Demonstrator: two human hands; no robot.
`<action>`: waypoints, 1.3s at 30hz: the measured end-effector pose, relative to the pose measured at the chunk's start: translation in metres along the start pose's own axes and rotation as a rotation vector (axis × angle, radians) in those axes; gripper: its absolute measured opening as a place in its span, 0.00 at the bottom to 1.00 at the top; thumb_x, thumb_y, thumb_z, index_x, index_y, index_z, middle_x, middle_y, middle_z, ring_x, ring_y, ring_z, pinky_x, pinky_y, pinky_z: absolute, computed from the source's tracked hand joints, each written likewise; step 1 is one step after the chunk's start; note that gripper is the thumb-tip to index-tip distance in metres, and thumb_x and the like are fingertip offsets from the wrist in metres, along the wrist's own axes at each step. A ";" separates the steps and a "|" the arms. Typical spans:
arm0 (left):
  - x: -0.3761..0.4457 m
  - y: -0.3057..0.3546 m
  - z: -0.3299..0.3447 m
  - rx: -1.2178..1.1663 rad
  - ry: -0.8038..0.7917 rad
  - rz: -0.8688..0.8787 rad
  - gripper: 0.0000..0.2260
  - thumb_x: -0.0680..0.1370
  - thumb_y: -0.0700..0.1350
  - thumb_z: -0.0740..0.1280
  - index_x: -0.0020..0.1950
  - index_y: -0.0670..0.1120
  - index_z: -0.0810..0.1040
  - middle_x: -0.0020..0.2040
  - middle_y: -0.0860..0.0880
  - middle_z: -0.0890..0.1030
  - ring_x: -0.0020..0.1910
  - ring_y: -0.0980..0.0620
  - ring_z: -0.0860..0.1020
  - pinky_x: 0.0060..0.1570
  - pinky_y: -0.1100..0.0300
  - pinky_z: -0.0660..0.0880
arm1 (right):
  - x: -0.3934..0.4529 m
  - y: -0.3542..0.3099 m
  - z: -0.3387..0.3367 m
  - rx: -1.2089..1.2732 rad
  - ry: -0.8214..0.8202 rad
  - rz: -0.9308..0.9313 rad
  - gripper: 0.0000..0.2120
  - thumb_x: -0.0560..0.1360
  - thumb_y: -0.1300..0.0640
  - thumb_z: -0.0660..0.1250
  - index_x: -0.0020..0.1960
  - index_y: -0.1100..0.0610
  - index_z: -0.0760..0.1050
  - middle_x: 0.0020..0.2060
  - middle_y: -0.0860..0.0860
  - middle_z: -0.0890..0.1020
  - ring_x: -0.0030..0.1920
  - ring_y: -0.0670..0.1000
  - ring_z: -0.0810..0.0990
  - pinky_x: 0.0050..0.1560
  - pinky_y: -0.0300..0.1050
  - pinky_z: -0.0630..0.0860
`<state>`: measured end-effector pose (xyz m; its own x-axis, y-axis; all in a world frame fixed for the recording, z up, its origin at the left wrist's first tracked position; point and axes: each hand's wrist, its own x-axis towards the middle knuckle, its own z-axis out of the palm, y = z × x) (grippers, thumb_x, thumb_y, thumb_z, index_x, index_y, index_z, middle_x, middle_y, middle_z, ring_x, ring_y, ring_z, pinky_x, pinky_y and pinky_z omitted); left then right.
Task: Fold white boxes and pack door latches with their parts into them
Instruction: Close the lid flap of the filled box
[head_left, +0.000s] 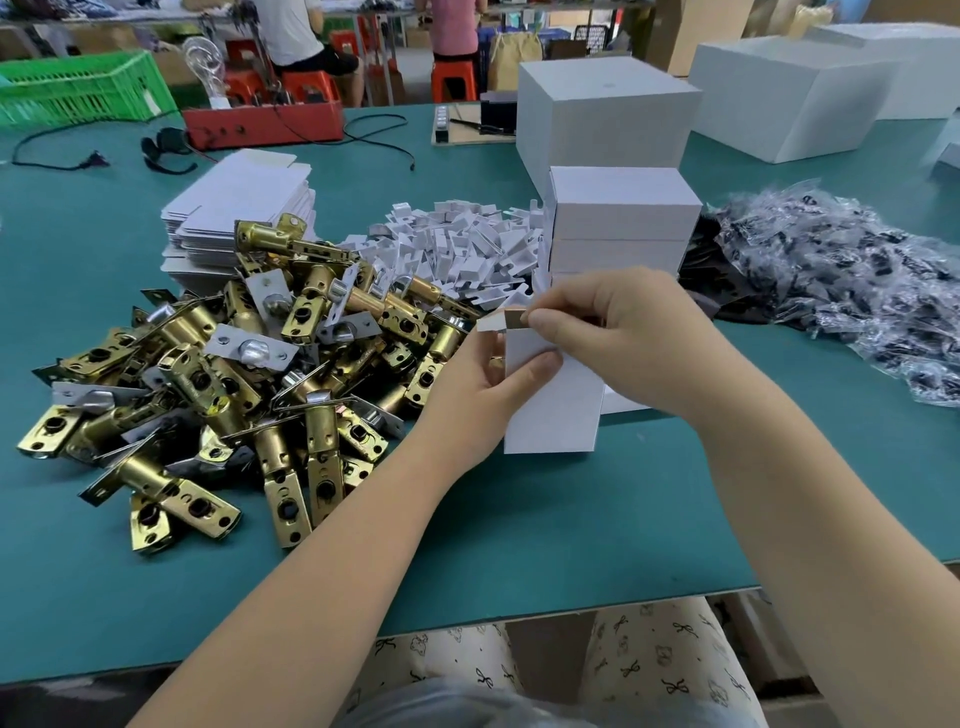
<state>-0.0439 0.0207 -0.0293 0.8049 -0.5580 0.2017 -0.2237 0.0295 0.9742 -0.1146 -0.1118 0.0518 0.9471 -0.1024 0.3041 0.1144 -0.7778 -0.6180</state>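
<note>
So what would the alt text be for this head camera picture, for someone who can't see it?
Two bare hands, the left hand and right hand, hold a small white box upright over a green table, working its top flap. A pile of brass door latches lies to the left, bagged parts to the right.

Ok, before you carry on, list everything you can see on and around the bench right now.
small box: one, white, upright at bench centre, held in both hands
door latches: a big heap, brass and silver, left of the box
flat box blanks: one stack, white, behind the latches
card inserts: a pile, white, bench centre
folded boxes: a short stack, white, behind the hands
large boxes: several, white, far right side
bagged parts: a heap, black in clear bags, right
red tray: one, far side
green crate: one, far left
bench: one, teal top
left hand: holds the box's side
right hand: pinches the top flap
</note>
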 end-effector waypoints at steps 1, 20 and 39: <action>0.000 0.000 0.000 -0.003 0.001 -0.003 0.10 0.77 0.47 0.71 0.53 0.55 0.72 0.46 0.57 0.81 0.40 0.67 0.81 0.35 0.73 0.73 | -0.004 0.002 0.001 0.015 0.050 -0.024 0.06 0.77 0.54 0.66 0.45 0.51 0.82 0.24 0.38 0.75 0.30 0.37 0.73 0.31 0.29 0.65; -0.013 0.003 0.006 0.454 0.327 0.292 0.30 0.74 0.53 0.73 0.73 0.46 0.70 0.43 0.55 0.82 0.44 0.58 0.78 0.43 0.68 0.76 | -0.044 0.063 0.033 0.611 0.353 0.047 0.14 0.70 0.51 0.68 0.54 0.43 0.74 0.53 0.46 0.81 0.56 0.49 0.79 0.57 0.48 0.76; -0.012 0.005 0.004 0.328 0.175 0.336 0.17 0.77 0.48 0.70 0.64 0.59 0.70 0.54 0.54 0.80 0.49 0.60 0.80 0.47 0.63 0.78 | -0.041 0.058 0.038 0.608 0.200 0.088 0.21 0.72 0.54 0.66 0.59 0.31 0.71 0.60 0.49 0.78 0.55 0.55 0.79 0.57 0.61 0.76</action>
<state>-0.0566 0.0239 -0.0267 0.7325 -0.4139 0.5404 -0.6250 -0.0946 0.7748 -0.1357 -0.1292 -0.0247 0.8933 -0.3090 0.3263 0.2436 -0.2772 -0.9294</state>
